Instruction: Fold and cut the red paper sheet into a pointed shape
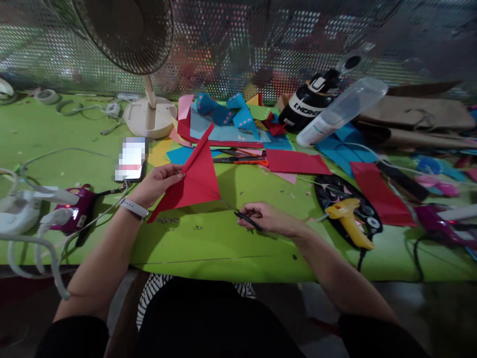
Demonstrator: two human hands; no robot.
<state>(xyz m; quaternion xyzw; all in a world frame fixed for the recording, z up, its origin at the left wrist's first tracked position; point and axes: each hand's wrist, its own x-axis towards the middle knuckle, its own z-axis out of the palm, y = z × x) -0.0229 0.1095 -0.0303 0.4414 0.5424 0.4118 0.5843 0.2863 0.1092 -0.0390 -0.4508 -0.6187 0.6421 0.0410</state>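
Black shirt (216,318) nearest cam, at bottom edge. Red paper sheet (197,181), w/ one long edge folded over, is up off green tabletop (179,248); L hand (166,180) pinches its left side. R hand (264,217) grips slim black-handled tool (249,221), thin metal tip at sheet's lower right corner; contact unclear. To the right, black palette-shaped tray (321,189) w/ yellow glue gun (352,223) lying across it + small bits inside. Farther back, black "ENERGY" btl (292,117) beside tilted clear-topped plastic btl (346,107); contents of both: can't tell.

Red paper (201,179), lime-green tabletop (212,247)
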